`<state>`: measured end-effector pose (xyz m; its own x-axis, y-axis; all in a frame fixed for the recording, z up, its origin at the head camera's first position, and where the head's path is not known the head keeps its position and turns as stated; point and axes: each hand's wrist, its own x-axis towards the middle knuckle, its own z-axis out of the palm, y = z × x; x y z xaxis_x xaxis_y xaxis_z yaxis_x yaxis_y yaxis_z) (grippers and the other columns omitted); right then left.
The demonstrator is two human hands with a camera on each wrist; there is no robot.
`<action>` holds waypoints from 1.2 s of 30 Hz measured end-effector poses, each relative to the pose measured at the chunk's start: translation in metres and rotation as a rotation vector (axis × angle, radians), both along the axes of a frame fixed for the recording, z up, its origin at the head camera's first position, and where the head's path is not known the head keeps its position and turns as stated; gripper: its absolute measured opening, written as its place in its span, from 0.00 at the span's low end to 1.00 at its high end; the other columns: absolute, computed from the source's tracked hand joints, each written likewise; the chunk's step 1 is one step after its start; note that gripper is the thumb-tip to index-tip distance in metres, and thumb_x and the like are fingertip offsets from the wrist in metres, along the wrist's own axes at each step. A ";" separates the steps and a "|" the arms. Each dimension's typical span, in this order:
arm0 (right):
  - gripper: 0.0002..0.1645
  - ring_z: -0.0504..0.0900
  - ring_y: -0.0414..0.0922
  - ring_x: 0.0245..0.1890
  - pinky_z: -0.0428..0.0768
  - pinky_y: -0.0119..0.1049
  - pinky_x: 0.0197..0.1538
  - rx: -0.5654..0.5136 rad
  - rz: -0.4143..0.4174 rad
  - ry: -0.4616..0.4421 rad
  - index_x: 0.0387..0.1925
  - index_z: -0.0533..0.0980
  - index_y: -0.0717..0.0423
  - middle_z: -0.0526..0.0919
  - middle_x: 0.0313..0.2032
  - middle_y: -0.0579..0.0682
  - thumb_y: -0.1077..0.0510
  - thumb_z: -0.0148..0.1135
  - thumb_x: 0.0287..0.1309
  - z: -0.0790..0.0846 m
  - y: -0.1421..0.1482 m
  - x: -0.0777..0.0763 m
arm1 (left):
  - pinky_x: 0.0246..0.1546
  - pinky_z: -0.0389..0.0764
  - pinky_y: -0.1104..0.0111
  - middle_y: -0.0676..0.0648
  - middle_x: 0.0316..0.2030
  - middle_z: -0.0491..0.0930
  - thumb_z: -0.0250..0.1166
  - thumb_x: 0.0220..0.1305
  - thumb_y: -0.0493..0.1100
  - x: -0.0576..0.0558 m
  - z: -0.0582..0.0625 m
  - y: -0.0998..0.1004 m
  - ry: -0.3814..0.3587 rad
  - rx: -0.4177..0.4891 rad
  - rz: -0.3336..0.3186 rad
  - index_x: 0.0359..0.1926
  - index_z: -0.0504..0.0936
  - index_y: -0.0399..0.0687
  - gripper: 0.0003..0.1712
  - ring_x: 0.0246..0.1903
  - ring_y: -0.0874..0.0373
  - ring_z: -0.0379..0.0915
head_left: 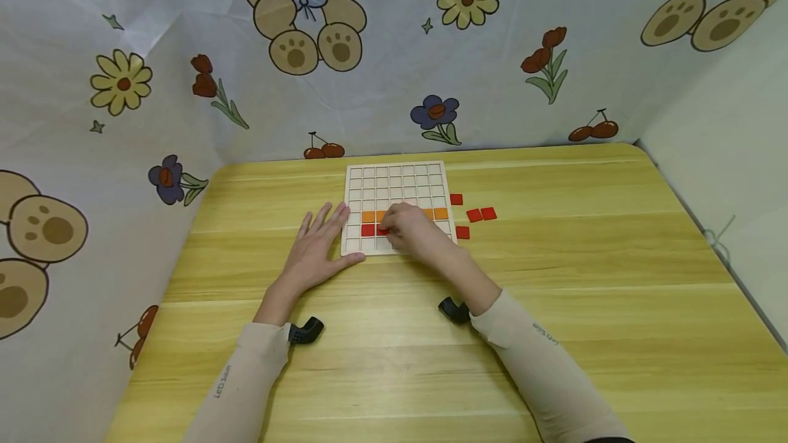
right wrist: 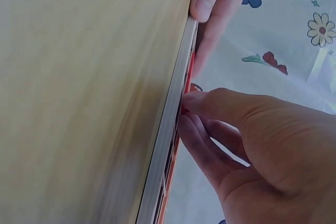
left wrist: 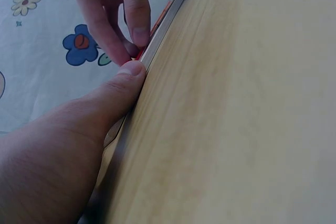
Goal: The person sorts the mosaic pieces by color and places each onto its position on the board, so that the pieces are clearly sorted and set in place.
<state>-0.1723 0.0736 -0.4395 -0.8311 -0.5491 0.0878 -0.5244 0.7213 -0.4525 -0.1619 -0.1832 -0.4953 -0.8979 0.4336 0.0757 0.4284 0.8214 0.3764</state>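
Observation:
A pale wooden grid board [head_left: 395, 182] lies on the table, its square cells partly filled. One row holds orange tiles [head_left: 440, 213]; in the row nearer the person sits a red tile [head_left: 367, 230]. My right hand [head_left: 420, 230] is over the board and pinches another red tile [right wrist: 185, 107] between thumb and fingers, right beside the first one. The right hand covers the middle of both rows. With fingers spread, my left hand [head_left: 315, 246] rests along the board's left edge, its thumb [left wrist: 126, 74] at the near left corner.
Several loose red tiles [head_left: 473, 215] lie on the wooden table [head_left: 394, 361] just right of the board. A patterned cloth [head_left: 382, 53] hangs behind the table's far edge. Black wrist pieces [head_left: 306, 331] stick out from both sleeves.

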 end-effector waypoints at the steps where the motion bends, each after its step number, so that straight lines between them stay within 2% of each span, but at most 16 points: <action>1: 0.10 0.84 0.49 0.53 0.85 0.40 0.61 0.008 0.009 0.014 0.47 0.89 0.58 0.88 0.49 0.51 0.65 0.71 0.65 0.000 0.000 0.001 | 0.84 0.31 0.46 0.53 0.85 0.46 0.62 0.66 0.77 0.000 0.000 0.000 -0.001 0.001 0.000 0.86 0.49 0.55 0.60 0.85 0.49 0.34; 5: 0.10 0.83 0.50 0.54 0.85 0.40 0.62 0.007 0.030 0.045 0.47 0.89 0.60 0.88 0.49 0.52 0.64 0.71 0.66 0.001 -0.001 0.005 | 0.84 0.32 0.46 0.53 0.85 0.47 0.62 0.66 0.77 0.000 0.000 0.000 -0.002 0.003 0.002 0.86 0.48 0.55 0.60 0.85 0.49 0.34; 12: 0.09 0.83 0.47 0.53 0.84 0.40 0.62 -0.060 0.016 0.023 0.46 0.89 0.58 0.88 0.48 0.49 0.65 0.71 0.64 0.000 0.004 0.005 | 0.84 0.31 0.46 0.53 0.85 0.47 0.62 0.66 0.77 0.001 -0.001 0.000 0.004 0.003 0.002 0.86 0.48 0.55 0.61 0.85 0.49 0.34; 23: 0.07 0.83 0.46 0.49 0.85 0.40 0.58 -0.082 0.021 0.040 0.44 0.89 0.56 0.88 0.46 0.48 0.62 0.71 0.65 0.001 0.014 0.007 | 0.84 0.32 0.46 0.53 0.85 0.46 0.62 0.64 0.78 0.001 -0.002 0.001 0.001 0.004 -0.002 0.86 0.48 0.56 0.62 0.85 0.48 0.35; 31: 0.07 0.85 0.47 0.45 0.88 0.39 0.49 -0.133 0.009 0.081 0.44 0.88 0.58 0.90 0.45 0.50 0.64 0.72 0.64 0.003 0.050 0.013 | 0.84 0.32 0.45 0.53 0.85 0.46 0.61 0.65 0.79 -0.001 -0.002 0.001 0.010 -0.002 -0.005 0.86 0.47 0.56 0.62 0.85 0.47 0.35; 36: 0.08 0.84 0.49 0.44 0.88 0.40 0.48 -0.133 -0.036 0.061 0.45 0.88 0.58 0.89 0.46 0.51 0.64 0.72 0.64 0.006 0.078 0.016 | 0.84 0.31 0.45 0.52 0.85 0.46 0.61 0.64 0.79 0.000 -0.001 0.000 0.005 -0.003 -0.002 0.86 0.48 0.55 0.62 0.85 0.47 0.34</action>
